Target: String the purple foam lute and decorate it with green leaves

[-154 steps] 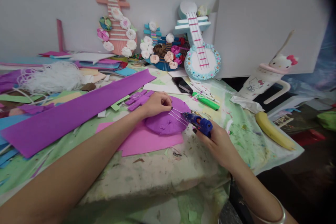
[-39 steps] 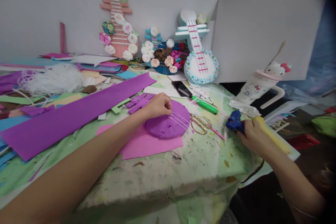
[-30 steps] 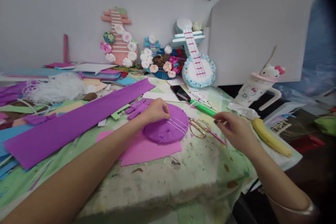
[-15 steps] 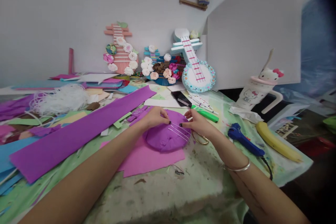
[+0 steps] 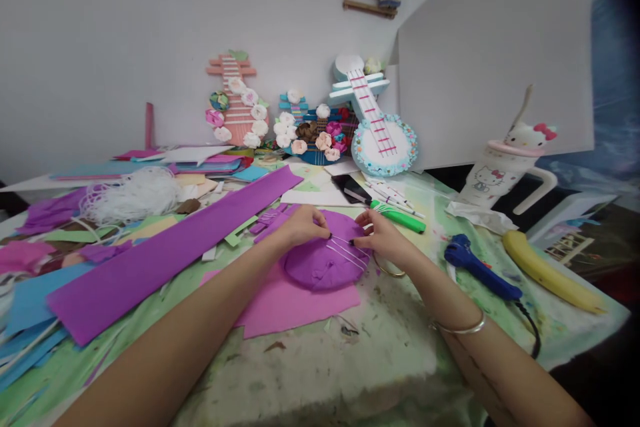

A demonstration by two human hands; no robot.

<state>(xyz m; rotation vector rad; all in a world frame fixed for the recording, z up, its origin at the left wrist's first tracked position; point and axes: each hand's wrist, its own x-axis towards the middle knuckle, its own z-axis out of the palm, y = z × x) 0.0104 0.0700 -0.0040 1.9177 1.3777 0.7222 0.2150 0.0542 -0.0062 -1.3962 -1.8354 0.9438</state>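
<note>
A round purple foam disc [image 5: 320, 265] with several white strings [image 5: 347, 252] across it lies on a pink foam sheet [image 5: 295, 300]. My left hand [image 5: 301, 227] rests on the disc's far left edge, fingertips pinched on the strings' ends. My right hand [image 5: 383, 240] sits at the disc's right edge, fingertips pressing the strings' other ends. A blue glue gun [image 5: 475, 267] lies on the table to the right, apart from both hands. Gold scissors [image 5: 387, 271] peek out under my right wrist.
A long purple foam strip [image 5: 170, 253] crosses the left side. White cord bundle [image 5: 133, 193], a green marker [image 5: 400, 217], a banana [image 5: 550, 273], a cat-themed cup [image 5: 500, 170] and finished paper guitars [image 5: 383, 123] against the wall surround the work spot.
My right hand set the glue gun down at the right and came back to the disc, joining the left hand on the strings. The view has tilted upward a little.
</note>
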